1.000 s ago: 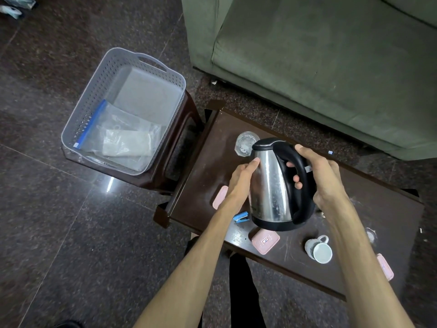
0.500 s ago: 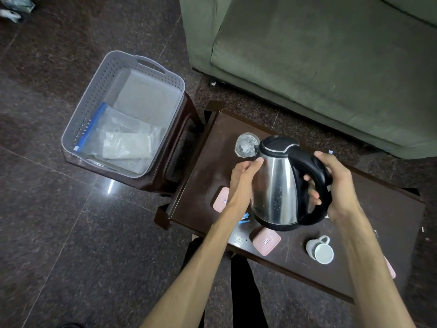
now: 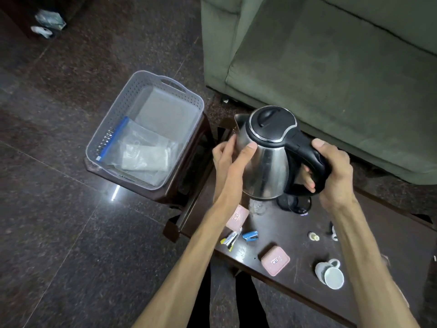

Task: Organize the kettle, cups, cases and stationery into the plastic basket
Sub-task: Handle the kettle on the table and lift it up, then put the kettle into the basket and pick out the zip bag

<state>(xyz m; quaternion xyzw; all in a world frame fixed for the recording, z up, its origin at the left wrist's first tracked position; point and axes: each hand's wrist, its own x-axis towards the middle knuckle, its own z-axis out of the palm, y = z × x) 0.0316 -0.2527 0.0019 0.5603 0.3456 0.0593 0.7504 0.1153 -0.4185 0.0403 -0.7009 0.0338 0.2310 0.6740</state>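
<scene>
A steel kettle (image 3: 264,166) with a black lid and handle hangs in the air above the dark table (image 3: 279,223), lifted off its black base (image 3: 296,204). My right hand (image 3: 331,171) grips the handle. My left hand (image 3: 230,159) presses on the steel side. The grey plastic basket (image 3: 113,119) stands to the left on a brown stool and holds a clear zip bag (image 3: 142,150). On the table lie two pink cases (image 3: 237,216) (image 3: 275,260), a blue stapler (image 3: 250,235), a small staple pack (image 3: 230,240), a white cup (image 3: 329,275) on its side and a glass (image 3: 256,205) partly under the kettle.
A green sofa (image 3: 331,79) stands behind the table. The brown stool (image 3: 189,181) under the basket touches the table's left end. Small odds lie near the table's right side (image 3: 313,236). Dark stone floor (image 3: 59,209) spreads to the left.
Both hands have raised the kettle off its base and carried it up and left toward the basket. The base, the stapler and the staple pack now show on the table.
</scene>
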